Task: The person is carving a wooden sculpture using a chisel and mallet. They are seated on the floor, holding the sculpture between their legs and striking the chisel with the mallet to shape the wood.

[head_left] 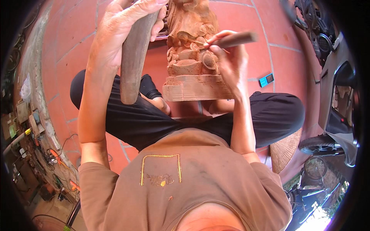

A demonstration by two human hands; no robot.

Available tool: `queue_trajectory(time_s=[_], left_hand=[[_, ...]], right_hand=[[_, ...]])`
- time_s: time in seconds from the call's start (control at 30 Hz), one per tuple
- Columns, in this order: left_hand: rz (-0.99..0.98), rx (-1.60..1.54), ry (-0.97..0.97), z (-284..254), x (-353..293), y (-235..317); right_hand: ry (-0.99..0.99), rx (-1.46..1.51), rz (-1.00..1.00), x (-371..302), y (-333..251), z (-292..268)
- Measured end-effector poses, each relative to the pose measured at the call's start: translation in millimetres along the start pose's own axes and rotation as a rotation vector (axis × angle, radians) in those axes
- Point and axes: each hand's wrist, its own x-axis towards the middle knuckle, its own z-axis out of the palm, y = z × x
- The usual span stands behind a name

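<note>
In front of me stands a reddish-brown wood carving (188, 66) with rounded, layered shapes on a square base. My left hand (121, 25) is raised beside it on the left, wrapped round a smooth wooden mallet (135, 69) like a thick club, its broad end hanging down toward my knee. On the carving's right side, my right hand (234, 61) pinches a chisel (242, 38) with a dark round handle. The handle tilts out to the right, and the tip points in at the carved details; fingers partly hide where it meets the wood.
Red floor tiles (277, 63) surround my crossed legs. A blue keypad phone (266, 80) lies to the right. A round woven mat or hat (286, 152) sits by my right knee. Parked motorbikes (331, 127) line the right edge; tools and cables (54, 154) clutter the left.
</note>
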Motion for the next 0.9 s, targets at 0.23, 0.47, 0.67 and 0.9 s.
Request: queue_trajectory(time_s=[0.23,0.47,0.67,0.9], left_hand=[[-0.030,-0.090,0.040,-10,9,1],[-0.043,-0.097,0.018,-5,9,1],[-0.056,-0.103,0.027,-4,9,0],[-0.042,-0.032,0.014,-4,8,0]], right_hand=[[-0.094,-0.016,0.079,-3,-8,-10],[-0.082,-0.006,0.040,8,-4,-5],[-0.107,-0.004,0.076,0,-9,-7],[-0.098,-0.205,0.004,5,-3,3]])
